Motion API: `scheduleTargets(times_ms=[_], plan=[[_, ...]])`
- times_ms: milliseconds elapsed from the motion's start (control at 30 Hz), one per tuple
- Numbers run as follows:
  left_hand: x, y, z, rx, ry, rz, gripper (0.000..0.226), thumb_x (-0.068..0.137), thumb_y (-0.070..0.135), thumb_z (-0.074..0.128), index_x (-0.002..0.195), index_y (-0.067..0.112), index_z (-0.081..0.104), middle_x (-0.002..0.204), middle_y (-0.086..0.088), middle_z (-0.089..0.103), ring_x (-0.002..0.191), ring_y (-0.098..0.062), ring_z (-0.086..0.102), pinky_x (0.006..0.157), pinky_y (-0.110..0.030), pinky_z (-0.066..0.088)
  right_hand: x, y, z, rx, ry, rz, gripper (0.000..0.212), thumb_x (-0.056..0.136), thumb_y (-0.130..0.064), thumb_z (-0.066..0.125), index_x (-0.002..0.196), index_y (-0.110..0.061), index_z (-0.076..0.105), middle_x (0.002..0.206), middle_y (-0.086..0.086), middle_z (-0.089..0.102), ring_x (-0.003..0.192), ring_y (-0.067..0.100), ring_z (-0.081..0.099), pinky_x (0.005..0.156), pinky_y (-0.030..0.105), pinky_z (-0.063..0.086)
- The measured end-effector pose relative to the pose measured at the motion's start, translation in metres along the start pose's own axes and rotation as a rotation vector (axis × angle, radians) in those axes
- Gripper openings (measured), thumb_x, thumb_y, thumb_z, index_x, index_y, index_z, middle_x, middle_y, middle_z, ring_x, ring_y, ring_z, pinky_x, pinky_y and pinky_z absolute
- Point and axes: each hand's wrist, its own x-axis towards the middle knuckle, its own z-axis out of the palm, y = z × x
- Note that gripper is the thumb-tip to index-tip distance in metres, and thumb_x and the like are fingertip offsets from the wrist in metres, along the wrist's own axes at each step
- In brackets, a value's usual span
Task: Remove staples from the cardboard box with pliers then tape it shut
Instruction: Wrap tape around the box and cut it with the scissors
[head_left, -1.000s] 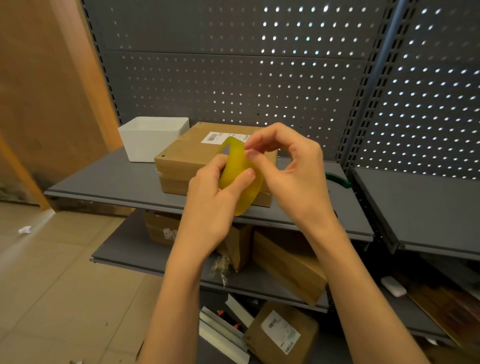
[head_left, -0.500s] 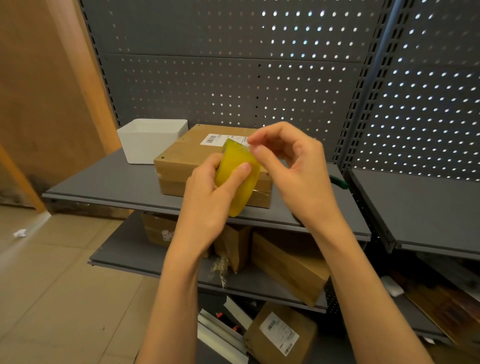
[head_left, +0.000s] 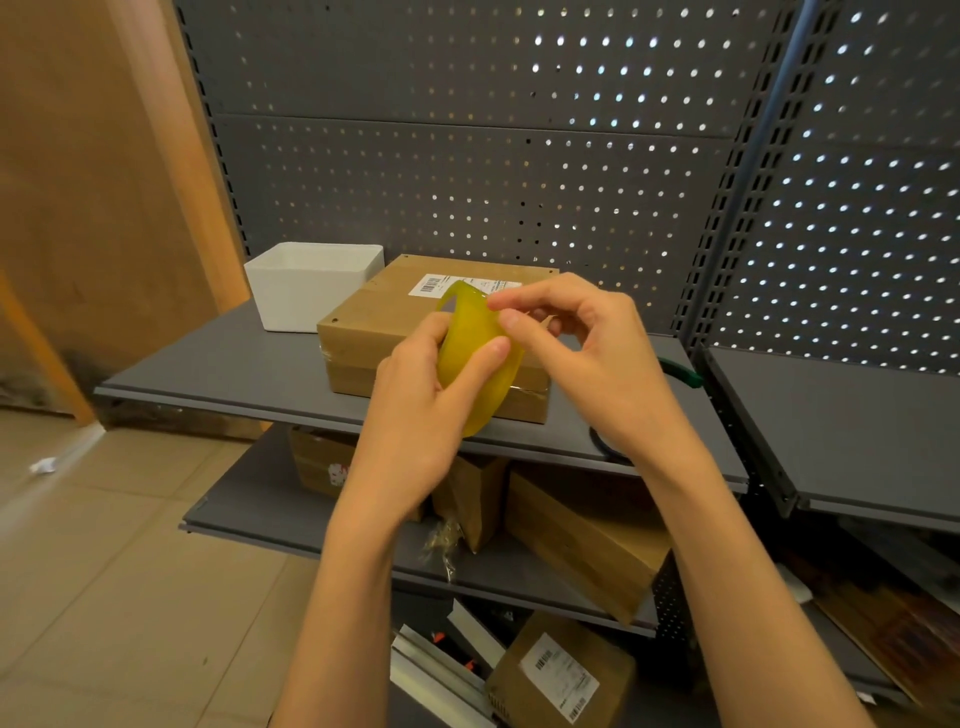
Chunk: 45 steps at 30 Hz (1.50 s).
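A flat cardboard box with a white shipping label lies on the upper grey shelf. In front of it my left hand grips a yellow roll of tape, thumb and fingers curled round its rim. My right hand pinches at the top edge of the roll with thumb and forefinger. A green pliers handle pokes out behind my right wrist; the rest of the pliers is hidden.
A white square tub stands left of the box. Several cardboard boxes sit on the lower shelf and floor. A grey pegboard wall rises behind; another shelf extends to the right.
My hands and the tape roll have barely shifted. The right thumb and forefinger keep working at the roll's top edge.
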Motion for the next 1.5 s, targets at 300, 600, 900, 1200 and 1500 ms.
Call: scheduleTargets(times_ms=[300, 600, 900, 1200, 1500], plan=[[0.001, 0.000, -0.005, -0.036, -0.047, 0.001, 0.029, 0.077, 0.044, 0.057, 0.104, 0.033, 0.055, 0.090, 0.013, 0.065, 0.082, 0.005, 0.060, 0.065, -0.007, 0.044, 0.000, 0.007, -0.011, -0.037, -0.137, 0.000, 0.013, 0.086, -0.027, 0.062, 0.097, -0.032, 0.067, 0.117, -0.005, 0.053, 0.115, 0.008, 0.046, 0.092, 0.030, 0.038], [0.004, 0.001, -0.003, -0.111, -0.112, -0.021, 0.037, 0.076, 0.044, 0.059, 0.108, 0.025, 0.059, 0.093, 0.005, 0.067, 0.083, -0.004, 0.063, 0.068, -0.014, 0.050, 0.001, 0.012, -0.010, 0.089, -0.055, -0.009, 0.011, 0.089, -0.013, 0.060, 0.094, -0.022, 0.065, 0.103, -0.006, 0.064, 0.099, 0.018, 0.057, 0.084, 0.040, 0.047], [0.004, -0.001, -0.005, -0.131, -0.103, -0.032, 0.040, 0.077, 0.041, 0.058, 0.112, 0.022, 0.059, 0.092, 0.013, 0.067, 0.085, 0.004, 0.062, 0.067, -0.007, 0.044, -0.001, 0.015, -0.007, -0.109, -0.017, -0.114, 0.015, 0.087, -0.026, 0.063, 0.096, -0.016, 0.070, 0.102, 0.000, 0.065, 0.099, 0.013, 0.057, 0.082, 0.024, 0.043], [0.003, -0.004, -0.008, -0.175, -0.201, -0.092, 0.045, 0.073, 0.044, 0.059, 0.115, 0.027, 0.055, 0.101, 0.007, 0.067, 0.090, -0.002, 0.064, 0.074, -0.017, 0.053, 0.004, 0.013, -0.007, -0.043, 0.005, -0.001, 0.006, 0.084, -0.021, 0.066, 0.085, -0.017, 0.071, 0.093, -0.006, 0.067, 0.095, 0.010, 0.059, 0.087, 0.038, 0.045], [-0.004, -0.006, 0.005, -0.414, -0.306, -0.254, 0.032, 0.084, 0.028, 0.060, 0.112, 0.016, 0.053, 0.082, -0.010, 0.070, 0.067, -0.017, 0.070, 0.056, -0.021, 0.053, -0.004, 0.025, -0.005, -0.263, 0.115, -0.092, 0.015, 0.090, -0.017, 0.058, 0.084, -0.006, 0.066, 0.082, -0.001, 0.061, 0.075, 0.009, 0.056, 0.067, 0.021, 0.045]])
